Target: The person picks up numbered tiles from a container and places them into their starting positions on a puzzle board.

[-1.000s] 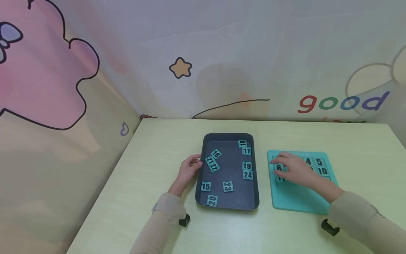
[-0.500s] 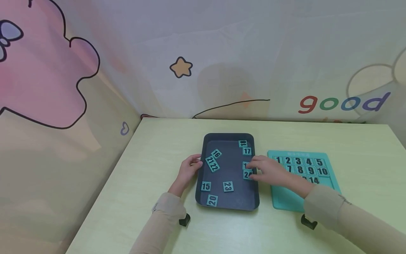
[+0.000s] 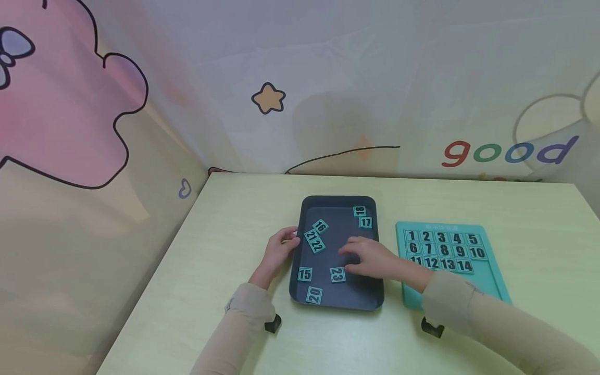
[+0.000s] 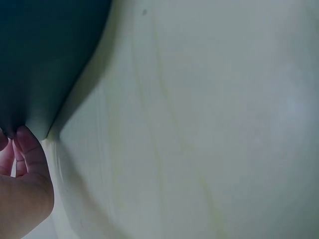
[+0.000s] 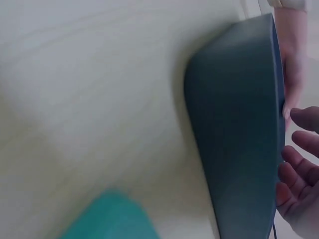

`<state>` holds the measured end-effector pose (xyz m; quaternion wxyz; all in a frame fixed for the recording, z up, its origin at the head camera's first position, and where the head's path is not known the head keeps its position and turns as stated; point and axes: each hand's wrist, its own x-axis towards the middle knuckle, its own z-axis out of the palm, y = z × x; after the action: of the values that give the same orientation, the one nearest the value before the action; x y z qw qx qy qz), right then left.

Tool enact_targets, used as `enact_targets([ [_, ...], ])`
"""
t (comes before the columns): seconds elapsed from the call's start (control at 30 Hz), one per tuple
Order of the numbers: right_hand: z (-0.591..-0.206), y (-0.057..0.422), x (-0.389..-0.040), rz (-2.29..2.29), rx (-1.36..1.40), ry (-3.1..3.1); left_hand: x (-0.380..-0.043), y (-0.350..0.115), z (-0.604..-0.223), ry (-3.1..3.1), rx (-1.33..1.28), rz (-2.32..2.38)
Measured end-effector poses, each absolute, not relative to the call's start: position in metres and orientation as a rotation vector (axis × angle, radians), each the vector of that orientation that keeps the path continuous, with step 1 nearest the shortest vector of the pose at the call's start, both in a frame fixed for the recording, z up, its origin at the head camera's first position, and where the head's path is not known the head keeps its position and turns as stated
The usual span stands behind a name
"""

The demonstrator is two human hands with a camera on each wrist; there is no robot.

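A dark tray (image 3: 328, 302) holds several loose teal number tiles, among them 15, 16, 20 and 23. My left hand (image 3: 277, 251) pinches the tray's left rim; in the left wrist view its fingertips (image 4: 26, 137) meet the tray's side. My right hand (image 3: 372, 259) is over the right half of the tray, fingers apart. Its thumb lies beside the 23 tile (image 3: 337, 275), and whether it touches cannot be told. The right wrist view shows parted, lightly bent fingers (image 5: 305, 144) with nothing seen between them. Tiles 19 and 24 are hidden beneath that hand.
Right of the tray lies a teal number board (image 3: 424, 227) with tiles 1 to 14 in rows, partly covered by the right forearm. Tiles 17 (image 3: 365, 222) and 18 (image 3: 359, 211) are by the tray's far right corner. A wall stands behind the table (image 3: 253, 203).
My right hand has travelled left from the number board, across the tray's right rim, to above the tray near the 23 tile. My left hand stays at the tray's left rim.
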<state>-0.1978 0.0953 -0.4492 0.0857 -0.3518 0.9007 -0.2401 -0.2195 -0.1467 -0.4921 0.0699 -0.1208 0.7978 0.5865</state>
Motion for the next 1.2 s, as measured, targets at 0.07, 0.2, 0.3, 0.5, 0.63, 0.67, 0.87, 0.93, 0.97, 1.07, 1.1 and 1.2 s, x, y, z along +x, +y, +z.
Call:
enact_targets([
  [0.07,-0.451,0.089,-0.196,-0.728,-1.05,2.667,-0.22,-0.147,-0.492,2.393,-0.364,1.77],
  [0.2,-0.454,0.076,-0.193,-0.777,-1.043,2.64,-0.22,-0.147,-0.491,2.385,-0.361,1.767],
  [0.3,-0.455,0.067,-0.192,-0.818,-1.019,2.635,-0.22,-0.147,-0.491,2.38,-0.351,1.781],
  [0.5,-0.462,0.05,-0.189,-0.861,-0.951,2.642,-0.217,-0.148,-0.49,2.41,-0.29,1.805],
  [0.63,-0.466,0.042,-0.186,-0.872,-0.909,2.63,-0.217,-0.147,-0.489,2.392,-0.309,1.808],
  [0.67,-0.466,0.04,-0.186,-0.869,-0.904,2.625,-0.218,-0.147,-0.49,2.381,-0.327,1.804],
  [0.87,-0.472,0.027,-0.184,-0.835,-0.873,2.626,-0.219,-0.147,-0.49,2.394,-0.346,1.776],
  [0.93,-0.474,0.023,-0.183,-0.826,-0.869,2.632,-0.219,-0.147,-0.49,2.399,-0.344,1.768],
  [0.97,-0.474,0.021,-0.183,-0.816,-0.872,2.637,-0.219,-0.147,-0.49,2.399,-0.347,1.765],
  [1.07,-0.475,0.016,-0.182,-0.767,-0.878,2.659,-0.219,-0.147,-0.49,2.392,-0.354,1.766],
  [1.1,-0.476,0.014,-0.182,-0.746,-0.881,2.668,-0.219,-0.147,-0.49,2.391,-0.355,1.766],
  [1.2,-0.477,0.012,-0.183,-0.662,-0.903,2.694,-0.219,-0.146,-0.489,2.391,-0.352,1.768],
])
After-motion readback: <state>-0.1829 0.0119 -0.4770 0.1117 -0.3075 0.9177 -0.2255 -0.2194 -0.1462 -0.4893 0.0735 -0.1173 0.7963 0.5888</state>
